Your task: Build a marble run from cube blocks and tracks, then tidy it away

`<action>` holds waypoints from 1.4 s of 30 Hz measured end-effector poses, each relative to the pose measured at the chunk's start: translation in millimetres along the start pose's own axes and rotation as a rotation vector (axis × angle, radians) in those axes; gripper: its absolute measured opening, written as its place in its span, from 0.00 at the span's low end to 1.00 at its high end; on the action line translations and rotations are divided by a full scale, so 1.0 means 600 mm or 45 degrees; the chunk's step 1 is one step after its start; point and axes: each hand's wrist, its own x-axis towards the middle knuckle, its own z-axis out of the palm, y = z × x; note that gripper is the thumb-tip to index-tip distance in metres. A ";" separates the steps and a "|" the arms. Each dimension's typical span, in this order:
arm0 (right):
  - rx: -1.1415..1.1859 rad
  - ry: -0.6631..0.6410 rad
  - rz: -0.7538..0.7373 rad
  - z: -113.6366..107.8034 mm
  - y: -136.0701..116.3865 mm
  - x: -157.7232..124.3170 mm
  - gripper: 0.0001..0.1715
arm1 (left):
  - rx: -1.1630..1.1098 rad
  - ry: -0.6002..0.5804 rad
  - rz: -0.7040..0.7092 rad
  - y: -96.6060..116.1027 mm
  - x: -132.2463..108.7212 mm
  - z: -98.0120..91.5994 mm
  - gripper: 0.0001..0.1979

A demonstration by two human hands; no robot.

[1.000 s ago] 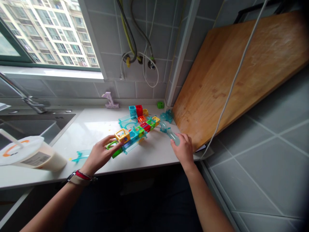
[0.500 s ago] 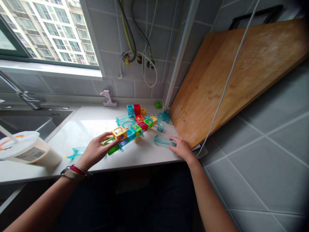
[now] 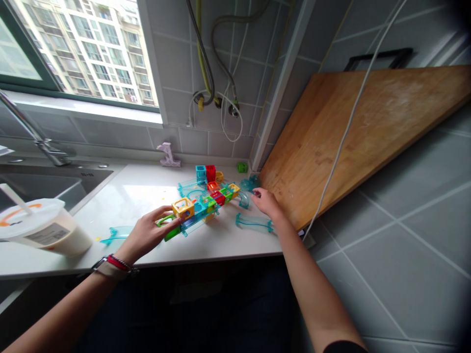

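Note:
A colourful toy marble-run build (image 3: pixel 206 198) of clear teal track and red, yellow, green and blue cubes lies on the white counter (image 3: pixel 128 201). My left hand (image 3: pixel 147 233) rests at its near end, fingers on the green loop piece (image 3: pixel 167 226) by the yellow cube (image 3: pixel 184 208). My right hand (image 3: pixel 267 202) reaches over the counter toward small teal pieces (image 3: pixel 248 185) by the wooden board, fingers apart, holding nothing that I can see. A clear teal track piece (image 3: pixel 255 223) lies flat on the counter just below that hand.
A large wooden cutting board (image 3: pixel 349 132) leans against the right wall with a white cable (image 3: pixel 346 127) across it. A lidded drink cup with straw (image 3: pixel 40 228) stands at the left front. Sink and tap (image 3: pixel 47 152) lie far left. Another teal curved piece (image 3: pixel 116 234) and a green cube (image 3: pixel 242 167) lie loose.
My right hand set the clear teal track piece down on the counter, let go and moved up toward the small teal pieces. My left hand stayed at the build.

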 end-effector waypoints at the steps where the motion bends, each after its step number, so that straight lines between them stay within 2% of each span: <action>1: 0.003 0.005 0.007 0.002 -0.007 0.015 0.20 | 0.003 0.010 0.005 0.001 -0.002 0.001 0.34; 4: 0.023 0.020 -0.007 0.008 -0.034 0.044 0.17 | 0.022 0.052 0.034 0.007 -0.011 0.007 0.31; 6: 0.043 0.045 -0.042 0.014 -0.058 0.044 0.16 | 0.000 0.081 0.042 0.011 -0.020 0.012 0.31; 10: 0.111 0.166 -0.151 0.036 -0.117 -0.009 0.18 | -0.045 0.131 0.017 0.013 -0.036 0.021 0.28; 12: 0.276 0.260 -0.300 0.048 -0.146 -0.045 0.16 | -0.061 0.143 0.017 0.012 -0.040 0.025 0.26; 15: 0.345 0.218 -0.425 0.055 -0.185 -0.059 0.15 | -0.109 0.162 0.031 0.009 -0.042 0.029 0.25; 18: 0.174 0.119 -0.460 0.057 -0.224 0.001 0.14 | -0.133 0.168 0.039 0.005 -0.043 0.032 0.24; 20: -0.099 -0.138 -0.476 0.066 -0.252 0.065 0.14 | -0.134 0.169 0.045 0.005 -0.043 0.033 0.24; 21: -0.275 -0.289 -0.475 0.075 -0.266 0.098 0.14 | -0.134 0.170 0.048 0.005 -0.044 0.033 0.24; 22: -0.343 -0.355 -0.470 0.086 -0.280 0.127 0.14 | -0.133 0.171 0.050 0.005 -0.044 0.033 0.23; 26: -0.498 -0.490 -0.461 0.140 -0.320 0.202 0.15 | -0.116 0.157 0.058 0.008 -0.045 0.033 0.22; 31: -0.612 -0.547 -0.451 0.177 -0.324 0.223 0.10 | -0.124 0.148 0.075 0.009 -0.043 0.033 0.20; 36: -0.561 -0.518 -0.496 0.176 -0.299 0.222 0.08 | -0.146 0.147 0.106 0.005 -0.039 0.031 0.20; 42: -0.335 -0.434 -0.524 0.175 -0.260 0.213 0.08 | -0.117 0.161 0.103 0.003 -0.035 0.031 0.20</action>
